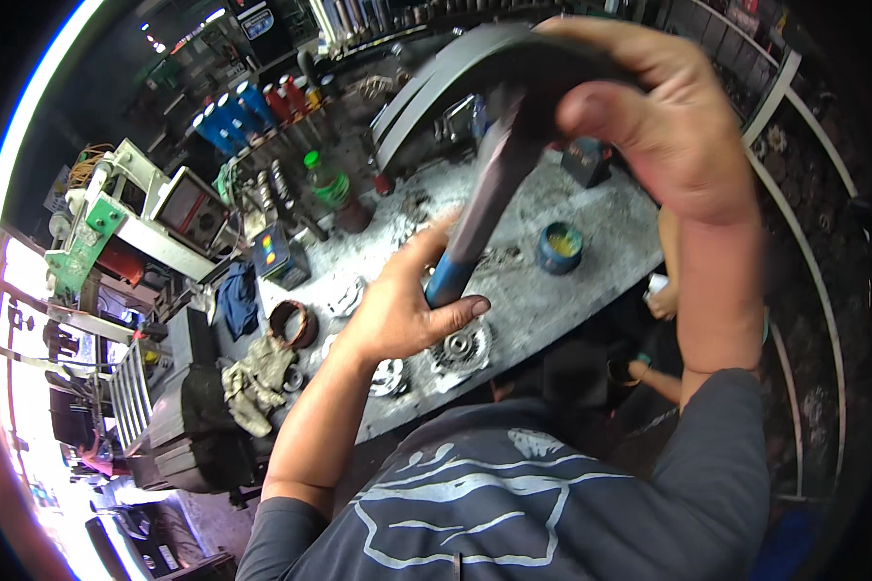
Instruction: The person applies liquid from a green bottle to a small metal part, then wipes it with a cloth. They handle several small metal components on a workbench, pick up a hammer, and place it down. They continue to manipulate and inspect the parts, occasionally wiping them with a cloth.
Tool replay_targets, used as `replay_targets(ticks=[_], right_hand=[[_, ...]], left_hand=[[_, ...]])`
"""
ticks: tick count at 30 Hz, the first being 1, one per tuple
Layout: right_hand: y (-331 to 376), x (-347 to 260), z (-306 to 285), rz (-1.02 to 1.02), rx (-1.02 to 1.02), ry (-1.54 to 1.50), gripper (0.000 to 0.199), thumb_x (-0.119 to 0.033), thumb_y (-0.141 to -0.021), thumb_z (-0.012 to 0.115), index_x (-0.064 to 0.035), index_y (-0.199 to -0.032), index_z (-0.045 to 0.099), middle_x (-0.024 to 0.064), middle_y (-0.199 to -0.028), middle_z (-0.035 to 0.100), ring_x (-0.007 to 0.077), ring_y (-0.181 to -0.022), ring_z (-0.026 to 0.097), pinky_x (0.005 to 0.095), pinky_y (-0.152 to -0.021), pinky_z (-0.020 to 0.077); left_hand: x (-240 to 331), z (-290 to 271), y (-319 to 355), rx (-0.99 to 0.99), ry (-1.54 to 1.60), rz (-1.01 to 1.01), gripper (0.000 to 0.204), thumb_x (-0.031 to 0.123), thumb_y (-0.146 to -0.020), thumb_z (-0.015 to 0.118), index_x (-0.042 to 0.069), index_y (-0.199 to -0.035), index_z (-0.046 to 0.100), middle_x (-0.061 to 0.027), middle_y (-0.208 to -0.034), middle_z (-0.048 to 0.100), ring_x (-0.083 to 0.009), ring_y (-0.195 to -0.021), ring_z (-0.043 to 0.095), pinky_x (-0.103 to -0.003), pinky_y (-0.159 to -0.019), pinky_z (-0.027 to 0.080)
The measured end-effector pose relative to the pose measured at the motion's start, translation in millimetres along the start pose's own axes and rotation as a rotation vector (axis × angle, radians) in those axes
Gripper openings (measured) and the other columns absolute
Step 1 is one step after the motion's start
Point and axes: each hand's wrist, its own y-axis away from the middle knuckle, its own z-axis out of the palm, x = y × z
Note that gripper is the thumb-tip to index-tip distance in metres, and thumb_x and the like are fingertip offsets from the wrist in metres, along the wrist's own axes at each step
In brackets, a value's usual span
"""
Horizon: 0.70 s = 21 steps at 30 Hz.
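Held up close to the view is what looks like a strap wrench, with a dark bar [489, 189] and a blue grip end. My left hand [397, 305] is around the blue end, its thumb along the near side and its fingers partly hidden behind the bar. From the bar's top a wide dark strap [455, 73] curves to the left, ending in two strips. My right hand [664, 131], slightly blurred, pinches the strap's right part between thumb and fingers. Below the tool, round metal parts [458, 347] lie on the grey workbench [591, 295].
A blue tub [559, 248] with yellowish contents and a green-capped bottle [329, 184] stand on the bench. Blue and red sockets [247, 111] line the back. At left are a rag [259, 382] and a copper-coloured ring [293, 323]. Another person's hand [662, 298] is beyond the bench's right edge.
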Motion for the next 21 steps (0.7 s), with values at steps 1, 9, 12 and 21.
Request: replay_targets(ticks=[1,9,12,21], right_hand=[[6,9,24,0.048,-0.022,-0.055,0.058,-0.020,-0.090,0.094,0.0021,-0.138,0.071,0.0081,-0.117,0.080,0.0134,-0.101,0.076,0.0300,-0.091,0.0637],[118,82,233,0.444,0.166,-0.060,0.051,-0.015,-0.106,0.078,-0.0002,-0.149,0.057,0.0084,-0.127,0.065,0.0137,-0.119,0.061,0.0335,-0.103,0.0529],[156,98,203,0.602,0.236,-0.218,0.024,-0.007,-0.110,0.060,-0.0035,-0.134,0.062,-0.0023,-0.089,0.061,0.0063,-0.080,0.057,0.0251,-0.075,0.0496],[263,118,130,0.872,-0.225,0.588,0.032,-0.025,-0.107,0.067,0.0061,-0.114,0.066,0.0323,-0.093,0.074,0.0539,-0.094,0.073,0.0569,-0.082,0.0568]], left_hand=[[-5,-3,16,-0.184,0.066,-0.086,0.059,0.030,-0.092,0.090,0.007,-0.143,0.068,-0.0158,-0.107,0.079,-0.0265,-0.101,0.077,-0.043,-0.090,0.059],[-12,70,134,0.049,-0.196,-0.347,0.044,0.024,-0.093,0.085,-0.001,-0.122,0.063,-0.0207,-0.092,0.073,-0.0445,-0.086,0.075,-0.051,-0.081,0.062],[-10,89,150,-0.120,-0.234,-0.063,0.091,0.044,-0.083,0.095,-0.006,-0.146,0.053,-0.0306,-0.133,0.063,-0.0478,-0.121,0.066,-0.054,-0.103,0.056],[-114,110,155,-0.040,-0.525,-0.511,0.124,0.059,-0.078,0.094,0.002,-0.169,0.034,-0.0339,-0.174,0.029,-0.0534,-0.162,0.028,-0.057,-0.132,0.031]])
